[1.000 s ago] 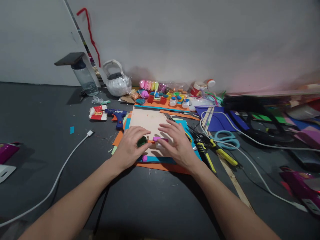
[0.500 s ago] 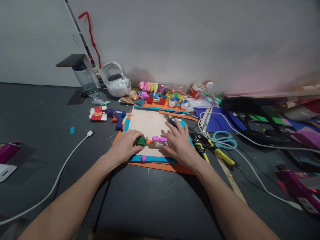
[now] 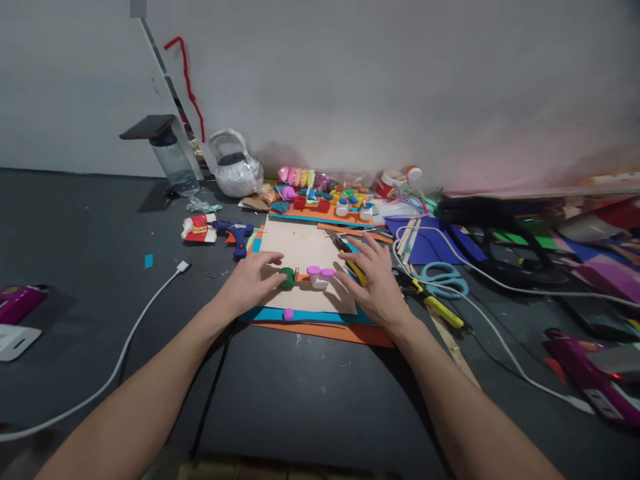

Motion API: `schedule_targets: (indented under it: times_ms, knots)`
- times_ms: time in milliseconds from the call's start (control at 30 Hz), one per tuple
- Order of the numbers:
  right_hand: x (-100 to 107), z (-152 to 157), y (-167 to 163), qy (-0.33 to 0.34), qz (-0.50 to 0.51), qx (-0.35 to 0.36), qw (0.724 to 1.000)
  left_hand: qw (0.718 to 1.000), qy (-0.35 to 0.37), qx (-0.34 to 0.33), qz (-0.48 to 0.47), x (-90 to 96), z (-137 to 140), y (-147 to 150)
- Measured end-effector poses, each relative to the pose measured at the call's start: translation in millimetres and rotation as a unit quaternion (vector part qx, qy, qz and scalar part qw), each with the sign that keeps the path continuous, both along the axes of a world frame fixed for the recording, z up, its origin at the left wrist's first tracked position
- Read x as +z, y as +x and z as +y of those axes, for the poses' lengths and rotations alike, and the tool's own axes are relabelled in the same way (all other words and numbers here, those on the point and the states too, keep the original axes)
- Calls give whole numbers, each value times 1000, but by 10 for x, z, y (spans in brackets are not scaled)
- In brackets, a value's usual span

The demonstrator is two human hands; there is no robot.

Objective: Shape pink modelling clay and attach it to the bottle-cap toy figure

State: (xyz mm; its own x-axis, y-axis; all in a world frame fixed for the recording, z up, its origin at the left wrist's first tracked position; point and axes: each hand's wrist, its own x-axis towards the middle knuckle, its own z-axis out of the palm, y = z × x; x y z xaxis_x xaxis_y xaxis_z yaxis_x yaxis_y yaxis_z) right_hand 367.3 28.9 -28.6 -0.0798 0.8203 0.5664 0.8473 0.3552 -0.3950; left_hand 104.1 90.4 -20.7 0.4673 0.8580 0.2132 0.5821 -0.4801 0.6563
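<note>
On a cream sheet (image 3: 295, 239) over blue and orange sheets stands a small model with a green rounded piece (image 3: 287, 279) at its left. A white piece topped with pink (image 3: 320, 275) forms its right end, and a bit of orange shows between. My left hand (image 3: 250, 283) is open beside the green piece, its thumb tip at or very near it. Fingers spread, my right hand (image 3: 373, 280) is open to the right of the pink and white piece; I cannot tell whether its thumb touches. A pink lump (image 3: 288, 314) lies on the blue border in front.
Left of the sheets lies a blue glue gun (image 3: 239, 237). Behind are a silver kettle-shaped object (image 3: 237, 173) and small coloured models on an orange board (image 3: 330, 212). Yellow-handled pliers (image 3: 445, 312), light-blue scissors (image 3: 443, 278) and a white cable (image 3: 505, 353) lie to the right.
Both hands have opened away from the model: the left has drawn slightly left of the green piece, the right has moved rightward off the pink and white piece. The camera view has shifted a little.
</note>
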Motion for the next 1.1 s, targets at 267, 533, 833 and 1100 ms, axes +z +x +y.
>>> schedule_targets:
  times_ms: [267, 533, 833, 1100]
  knots:
    - [110, -71, -114, 63, 48, 11, 997, 999, 30, -21, 11, -16, 42, -26]
    - [100, -28, -57, 85, 44, -7, 995, 998, 61, -12, 21, -106, 21, 51]
    - [189, -258, -335, -13, -58, 138, 989, 985, 80, 143, -53, 29, 135, -85]
    - [191, -340, -349, -149, -206, 102, 962, 986, 54, 143, -72, -34, 79, -32]
